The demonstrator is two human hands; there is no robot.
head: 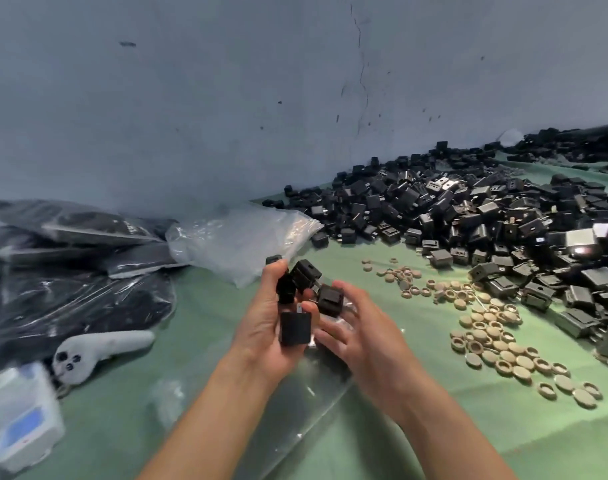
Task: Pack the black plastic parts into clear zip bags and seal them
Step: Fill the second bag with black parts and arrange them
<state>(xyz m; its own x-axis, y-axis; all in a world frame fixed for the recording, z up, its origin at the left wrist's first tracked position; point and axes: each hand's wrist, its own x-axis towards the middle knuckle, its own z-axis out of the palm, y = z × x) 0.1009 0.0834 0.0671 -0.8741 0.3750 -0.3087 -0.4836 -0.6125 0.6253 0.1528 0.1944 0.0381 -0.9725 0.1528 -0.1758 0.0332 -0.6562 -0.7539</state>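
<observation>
My left hand (266,327) is raised palm-up over the green table and grips several black plastic parts (295,328), cube-shaped, some stacked toward the fingertips. My right hand (361,336) hovers beside it with spread fingers, its fingertips touching one black part (330,299). A clear zip bag (316,400) lies flat on the table under both hands. A large heap of loose black parts (468,216) covers the right side of the table up to the wall.
A stack of empty clear bags (236,237) lies by the wall. Filled bags of black parts (74,271) pile up at the left. Tan round caps (496,337) are scattered at the right. A grey controller (98,348) and a white scale (22,420) sit at the lower left.
</observation>
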